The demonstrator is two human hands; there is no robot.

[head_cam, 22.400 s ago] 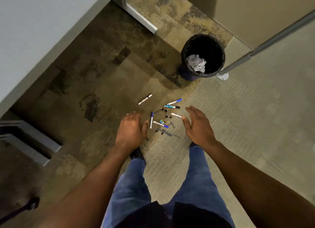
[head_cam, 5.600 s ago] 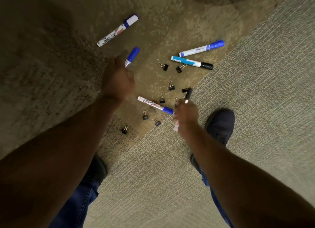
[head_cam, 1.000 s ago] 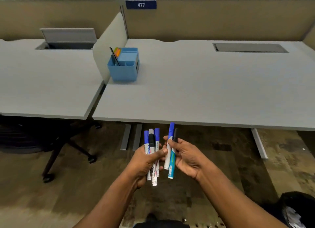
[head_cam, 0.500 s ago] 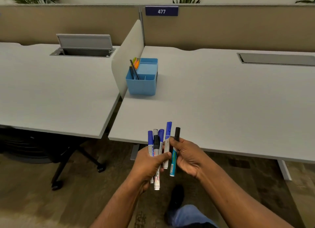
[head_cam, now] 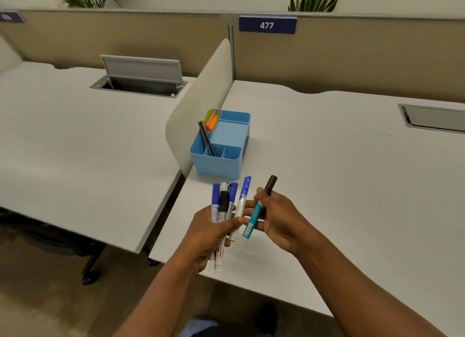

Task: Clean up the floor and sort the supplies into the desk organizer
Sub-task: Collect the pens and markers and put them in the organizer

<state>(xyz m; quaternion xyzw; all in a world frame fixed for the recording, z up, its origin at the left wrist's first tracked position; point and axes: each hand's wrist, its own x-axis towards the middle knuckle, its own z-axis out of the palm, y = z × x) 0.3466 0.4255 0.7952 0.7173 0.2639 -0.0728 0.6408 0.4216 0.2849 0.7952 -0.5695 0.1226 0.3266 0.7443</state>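
My left hand (head_cam: 208,238) grips a bunch of three markers (head_cam: 222,203), two with blue caps and one with a black cap, tips up. My right hand (head_cam: 279,218) holds a teal marker with a black cap (head_cam: 251,227), and a white marker with a blue cap (head_cam: 242,200) stands between the two hands. Both hands hover over the near edge of the white desk (head_cam: 339,185). Just beyond them stands the blue desk organizer (head_cam: 219,165), with a black pen (head_cam: 206,137) in a front slot and coloured sticky notes (head_cam: 210,118) at its back left.
A curved beige divider (head_cam: 201,97) rises beside the organizer, between this desk and the left desk (head_cam: 75,140). An open cable hatch (head_cam: 141,77) sits in the left desk, a closed one (head_cam: 432,118) at the right. Tan partitions with a "477" sign (head_cam: 267,25) run behind.
The view has moved closer to the desk, so my hands with the markers are now above its front edge and nearer the organizer. Both grips are unchanged.
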